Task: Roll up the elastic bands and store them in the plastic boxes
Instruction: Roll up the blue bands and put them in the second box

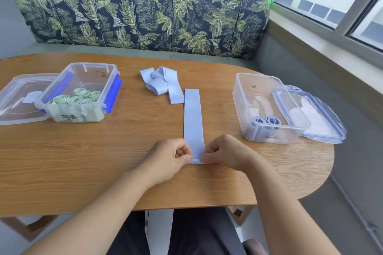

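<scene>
A light blue elastic band (192,118) lies flat and straight on the wooden table (103,161), pointing away from me. My left hand (170,159) and my right hand (223,153) pinch its near end from either side, where a small fold has formed. Behind it lies a loose pile of blue bands (161,83). The left plastic box (80,91) holds several rolled green bands (83,97). Two rolled blue bands (266,121) sit in the right plastic box (267,107).
The left box's clear lid (18,99) lies beside it at the table's left end. The right box's lid (310,114) leans against it near the table's rounded right edge. A leaf-patterned bench back (145,10) runs behind the table.
</scene>
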Demonstrator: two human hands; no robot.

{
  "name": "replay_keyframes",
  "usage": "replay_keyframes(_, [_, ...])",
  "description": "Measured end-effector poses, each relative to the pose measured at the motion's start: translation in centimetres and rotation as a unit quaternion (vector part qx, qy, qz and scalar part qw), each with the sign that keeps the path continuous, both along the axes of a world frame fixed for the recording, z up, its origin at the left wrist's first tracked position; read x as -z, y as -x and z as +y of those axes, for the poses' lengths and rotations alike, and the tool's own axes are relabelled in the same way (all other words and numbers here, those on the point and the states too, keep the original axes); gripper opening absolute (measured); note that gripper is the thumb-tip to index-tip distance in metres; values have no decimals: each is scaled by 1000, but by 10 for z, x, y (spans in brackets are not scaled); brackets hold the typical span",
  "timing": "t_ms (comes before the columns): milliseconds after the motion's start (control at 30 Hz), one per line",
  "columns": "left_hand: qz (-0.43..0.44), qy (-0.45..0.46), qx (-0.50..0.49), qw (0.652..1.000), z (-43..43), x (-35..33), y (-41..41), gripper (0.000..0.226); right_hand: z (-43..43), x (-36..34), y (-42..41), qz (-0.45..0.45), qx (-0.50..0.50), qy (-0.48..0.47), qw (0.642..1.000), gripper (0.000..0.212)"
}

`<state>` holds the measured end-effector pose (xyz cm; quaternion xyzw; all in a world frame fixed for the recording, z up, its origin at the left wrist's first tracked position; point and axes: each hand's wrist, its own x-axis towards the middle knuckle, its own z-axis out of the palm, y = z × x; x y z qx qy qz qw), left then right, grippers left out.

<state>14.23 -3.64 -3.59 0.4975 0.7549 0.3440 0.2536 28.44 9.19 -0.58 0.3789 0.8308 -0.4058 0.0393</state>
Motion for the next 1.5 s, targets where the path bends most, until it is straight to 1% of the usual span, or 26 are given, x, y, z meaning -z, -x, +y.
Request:
replay_keyframes(100, [64, -29, 16, 997, -3, 1, -2, 19, 2, -2, 3, -14, 3, 8, 1000, 22])
replay_keyframes(167, [113, -66, 43, 991, -6, 2, -4, 13, 2, -3, 5, -23, -4, 11, 1000, 23])
replay_keyframes(200, [162, -90, 62, 981, -7, 4, -5, 12, 2, -3, 6, -27, -7, 11, 1000, 23])
replay_keyframes(267, [278, -142, 97, 945, -8, 8, -7, 15, 3, -5, 8, -34, -11, 13, 999, 22])
replay_keyframes(300, [316, -163, 108, 929, -8, 9, -8, 16, 4, -5, 8, -37, -12, 14, 999, 21])
replay_keyframes(367, [348, -175, 115, 914, -9, 10, -10, 16, 5, -6, 8, -38, -11, 20, 999, 21])
replay_keyframes(467, [334, -153, 106, 924, -8, 11, -9, 25, 5, -6, 8, -41, -14, 19, 999, 23])
replay_keyframes(533, [297, -140, 89, 940, -5, 12, -7, 18, 5, -3, 6, -30, -11, 16, 999, 26])
replay_keyframes(567, [270, -132, 77, 951, -4, 13, -7, 15, 5, 0, 3, -4, -3, 20, 1000, 26])
replay_keyframes(633, [219, -117, 54, 967, -4, 17, -8, 9, 1, 9, -6, 102, 28, 46, 993, 20])
replay_keyframes(700, [199, -126, 40, 971, -4, 21, -7, 5, -9, 20, -18, 228, 68, 96, 966, 13])
replay_keyframes(733, [197, -135, 35, 970, -5, 23, -8, 6, -14, 25, -21, 264, 81, 109, 955, 12])
replay_keyframes(767, [201, -144, 33, 968, -4, 24, -8, 7, -18, 31, -23, 276, 84, 103, 952, 12])
replay_keyframes(867, [216, -156, 31, 963, -4, 28, -9, 16, -23, 46, -21, 249, 75, -7, 966, 16])
replay_keyframes(967, [227, -163, 37, 960, -7, 27, -11, 24, -24, 49, -21, 253, 76, -71, 962, 19])
replay_keyframes(1100, [232, -175, 46, 956, -8, 26, -12, 22, -28, 49, -26, 262, 66, -104, 957, 16])
replay_keyframes(1233, [242, -187, 64, 950, -9, 26, -13, 22, -30, 51, -33, 273, 54, -131, 951, 2])
replay_keyframes(1367, [237, -187, 64, 951, -8, 26, -11, 23, -31, 50, -34, 262, 52, -148, 952, 11])
replay_keyframes(1500, [217, -167, 35, 961, -6, 26, -11, 20, -31, 49, -32, 246, 74, -152, 955, 7])
